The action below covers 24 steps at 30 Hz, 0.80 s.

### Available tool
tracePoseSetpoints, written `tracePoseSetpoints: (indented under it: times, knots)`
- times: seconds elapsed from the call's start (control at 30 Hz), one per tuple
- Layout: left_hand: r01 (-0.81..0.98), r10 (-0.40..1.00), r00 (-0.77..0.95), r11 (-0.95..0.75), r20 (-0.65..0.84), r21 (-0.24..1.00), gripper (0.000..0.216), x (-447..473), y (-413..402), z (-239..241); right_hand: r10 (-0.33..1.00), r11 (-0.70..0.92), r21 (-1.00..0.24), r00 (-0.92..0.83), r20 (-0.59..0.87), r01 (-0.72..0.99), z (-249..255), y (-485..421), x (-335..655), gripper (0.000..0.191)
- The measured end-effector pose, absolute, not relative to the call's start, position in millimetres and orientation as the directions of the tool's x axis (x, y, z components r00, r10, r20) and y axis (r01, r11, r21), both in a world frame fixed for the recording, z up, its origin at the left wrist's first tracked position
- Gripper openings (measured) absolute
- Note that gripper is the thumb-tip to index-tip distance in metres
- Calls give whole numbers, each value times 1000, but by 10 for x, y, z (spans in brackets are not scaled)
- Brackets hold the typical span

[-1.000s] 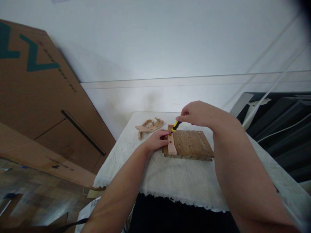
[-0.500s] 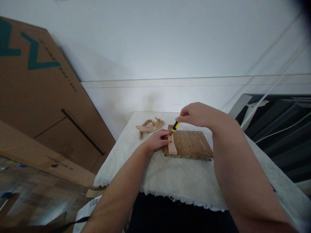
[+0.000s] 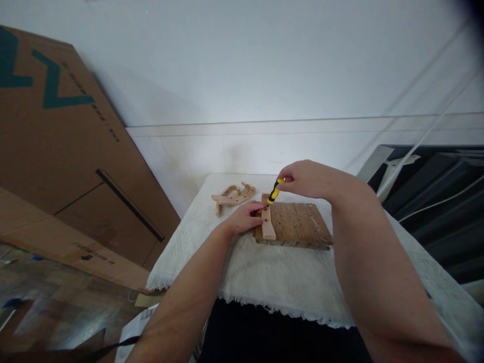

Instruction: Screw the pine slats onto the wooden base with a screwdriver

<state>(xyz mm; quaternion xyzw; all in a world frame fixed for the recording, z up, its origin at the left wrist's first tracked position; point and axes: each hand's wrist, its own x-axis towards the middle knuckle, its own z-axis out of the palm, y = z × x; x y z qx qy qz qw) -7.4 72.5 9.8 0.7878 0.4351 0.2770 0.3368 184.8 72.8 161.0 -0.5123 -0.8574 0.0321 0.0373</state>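
Screwdriver [image 3: 275,193] blk w/ yel parts, over board [image 3: 298,224], brn w/ dk specks; wood strip [image 3: 268,231] on board pale tan; cloth [image 3: 280,282] under board off-wht, prob. faint diamond weave.

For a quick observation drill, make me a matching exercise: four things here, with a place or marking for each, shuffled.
Things:
1. Yellow-and-black screwdriver
2. Brown wooden board
3. Curved wooden parts
4. Cardboard box

Places or markings:
A. Beneath the pale wooden strip
B. Printed in teal
C. In the right hand
D. On the white cloth, beyond the left hand

Pairs: 1-C, 2-A, 3-D, 4-B
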Motion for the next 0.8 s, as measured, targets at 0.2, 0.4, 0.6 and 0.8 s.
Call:
tracePoseSetpoints:
  times: [0.2,0.4,0.6,0.8]
  knots:
    - [477,857,491,-412,153,776,34,-76,715,118,899,435,3,-435,57,900,1526,859,1830,47]
    - [497,861,482,-420,161,759,36,-78,723,101,863,504,-108,-494,101,857,1528,804,1849,35]
    - [502,865,480,-409,149,762,43,-71,716,110,864,503,-22,-503,-8,864,1559,787,1854,35]
    - [495,866,476,-406,151,768,45,-71,702,122,919,384,39,-386,74,922,1472,879,1795,52]
